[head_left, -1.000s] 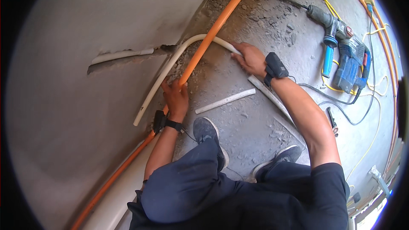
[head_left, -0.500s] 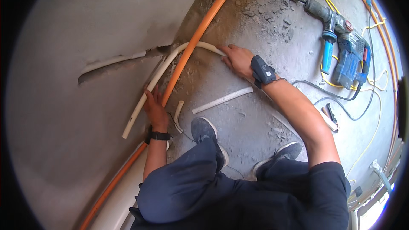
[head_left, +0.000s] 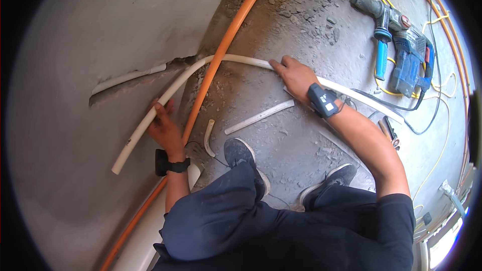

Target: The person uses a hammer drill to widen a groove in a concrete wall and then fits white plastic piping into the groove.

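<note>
My left hand [head_left: 163, 129], closed on a long cream-white conduit [head_left: 131, 145], holds its descending part against the wall side at left. The conduit arches beneath an orange pipe [head_left: 236, 20] and runs off to the right, where my right hand [head_left: 297, 78] grips it, its far end reaching past the wrist. A rough groove in the grey wall [head_left: 80, 30] holds another white pipe [head_left: 128, 77]. On the floor between my hands lie a straight white offcut [head_left: 258, 117] and a short curved piece [head_left: 208, 138].
A blue-grey demolition hammer [head_left: 406, 70] with a long chisel lies at upper right among yellow and black cables. Rubble [head_left: 311, 12] covers the upper floor. A hand tool [head_left: 389, 131] lies right of my arm. Orange lines [head_left: 447, 25] follow the right edge; a thick white pipe [head_left: 158, 216] lies lower left.
My left hand has moved from the orange pipe onto the conduit, pulling it down-left. The conduit's curve has widened, and its right length now shows beyond my right hand.
</note>
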`<state>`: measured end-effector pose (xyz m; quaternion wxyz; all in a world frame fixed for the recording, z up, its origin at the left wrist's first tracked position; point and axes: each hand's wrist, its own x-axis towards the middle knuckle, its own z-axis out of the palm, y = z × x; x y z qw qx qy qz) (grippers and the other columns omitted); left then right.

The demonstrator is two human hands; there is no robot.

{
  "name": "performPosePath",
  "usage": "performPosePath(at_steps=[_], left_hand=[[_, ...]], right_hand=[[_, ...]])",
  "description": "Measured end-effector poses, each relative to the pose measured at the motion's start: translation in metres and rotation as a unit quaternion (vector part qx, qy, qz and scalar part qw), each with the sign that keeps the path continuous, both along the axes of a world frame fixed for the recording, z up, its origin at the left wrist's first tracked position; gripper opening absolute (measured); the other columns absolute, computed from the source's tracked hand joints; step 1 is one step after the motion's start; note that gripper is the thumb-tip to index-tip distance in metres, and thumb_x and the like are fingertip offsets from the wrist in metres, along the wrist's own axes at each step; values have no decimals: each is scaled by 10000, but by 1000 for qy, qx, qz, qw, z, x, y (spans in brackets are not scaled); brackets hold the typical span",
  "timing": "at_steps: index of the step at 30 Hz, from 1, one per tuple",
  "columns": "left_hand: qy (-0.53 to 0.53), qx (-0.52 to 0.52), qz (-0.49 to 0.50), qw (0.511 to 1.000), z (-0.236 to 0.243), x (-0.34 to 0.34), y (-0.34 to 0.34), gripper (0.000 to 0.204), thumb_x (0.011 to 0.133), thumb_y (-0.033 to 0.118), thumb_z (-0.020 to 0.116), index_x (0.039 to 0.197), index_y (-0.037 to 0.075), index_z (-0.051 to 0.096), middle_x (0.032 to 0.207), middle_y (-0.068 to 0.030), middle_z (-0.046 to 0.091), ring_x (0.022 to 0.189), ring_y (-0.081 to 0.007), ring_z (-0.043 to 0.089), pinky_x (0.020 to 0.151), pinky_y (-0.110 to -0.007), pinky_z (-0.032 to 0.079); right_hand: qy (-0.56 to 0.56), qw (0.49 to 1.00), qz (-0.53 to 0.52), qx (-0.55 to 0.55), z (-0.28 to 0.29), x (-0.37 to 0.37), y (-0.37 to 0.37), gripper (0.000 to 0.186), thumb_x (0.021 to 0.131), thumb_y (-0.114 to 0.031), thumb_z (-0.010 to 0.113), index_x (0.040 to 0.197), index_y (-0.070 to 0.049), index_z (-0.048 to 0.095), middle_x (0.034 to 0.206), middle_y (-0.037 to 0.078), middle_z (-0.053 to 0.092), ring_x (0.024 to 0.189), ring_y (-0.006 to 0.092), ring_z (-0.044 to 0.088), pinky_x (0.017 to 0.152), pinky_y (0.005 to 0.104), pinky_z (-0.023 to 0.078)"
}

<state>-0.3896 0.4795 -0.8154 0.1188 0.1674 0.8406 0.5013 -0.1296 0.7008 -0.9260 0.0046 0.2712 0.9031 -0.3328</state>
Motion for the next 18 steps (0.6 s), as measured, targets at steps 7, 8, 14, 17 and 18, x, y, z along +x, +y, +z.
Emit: performPosePath(at_steps=[7,8,14,17,18], left_hand=[[40,-35,3,999,27,11,16,392,973,198,663,1183,-128,609,1065,-177,682,961,-228,696,878,-306,573],[54,-29,-3,998,32,12,22,375,962,176,679,1156,-140,621,1056,-181,684,956,-222,693,886,-304,576],[75,-46,-3,996,46,1,39,329,925,163,727,1051,-137,677,959,-159,707,870,-188,696,814,-297,600],[101,-91,-7,991,47,-3,42,329,918,174,737,1026,-132,690,914,-144,712,826,-169,692,772,-289,605],[128,-103,-19,986,46,-4,44,330,914,183,742,1009,-130,697,885,-135,715,795,-157,690,749,-285,606]], right_hand=[[17,996,-17,80,-13,-9,-5,402,859,-95,546,1252,-92,629,1026,113,609,1018,276,594,850,377,518],[18,997,-14,80,-13,-10,-7,402,859,-95,546,1252,-92,629,1026,113,609,1018,276,594,850,377,518],[4,996,-12,84,-20,-14,-29,390,858,-102,553,1237,-56,634,1006,120,601,998,280,588,838,386,484],[37,996,-18,76,-21,-17,-36,370,858,-95,547,1214,-50,641,991,125,596,992,283,587,830,389,486],[32,997,-21,68,-22,-16,-34,363,858,-96,547,1205,-45,643,987,127,593,989,284,587,829,391,486]])
